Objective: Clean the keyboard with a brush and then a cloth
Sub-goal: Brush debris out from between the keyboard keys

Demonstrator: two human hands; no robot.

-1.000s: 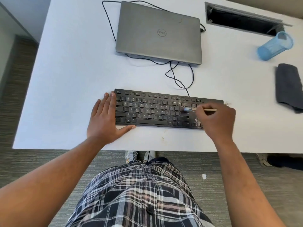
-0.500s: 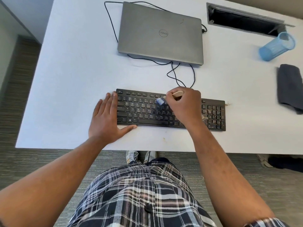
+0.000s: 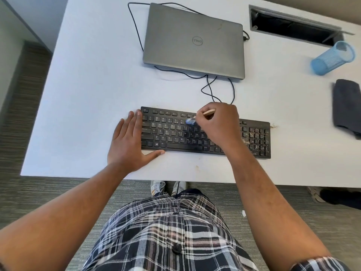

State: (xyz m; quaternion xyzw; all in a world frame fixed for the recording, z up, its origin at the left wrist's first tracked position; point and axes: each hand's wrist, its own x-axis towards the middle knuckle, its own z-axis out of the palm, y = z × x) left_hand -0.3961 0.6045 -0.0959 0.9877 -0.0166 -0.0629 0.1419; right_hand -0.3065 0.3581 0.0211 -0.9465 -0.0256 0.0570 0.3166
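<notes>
Keyboard [image 3: 205,132]: black, flat on table [image 3: 93,94], near its front edge; crumbs thick over the numpad at 3 o'clock, a few spilled past that end.

Left hand [image 3: 130,145]: fingers straight and together against the keyboard's 9 o'clock end, thumb spread along its front edge; likely a brace so strokes do not shove it.

Right hand [image 3: 216,124]: fingers curled and clamped on brush [image 3: 195,119], wooden handle pointing to 2 o'clock, blue bristles on the upper letter rows at centre. Likely angled to drive debris toward the numpad end.

Cloth [image 3: 346,106]: dark, folded, untouched at far 3 o'clock, well apart; evidently kept for the second step.

Cup [image 3: 332,58]: blue, at 2 o'clock.

Laptop [image 3: 195,40]: shut, at 12 o'clock.
</notes>
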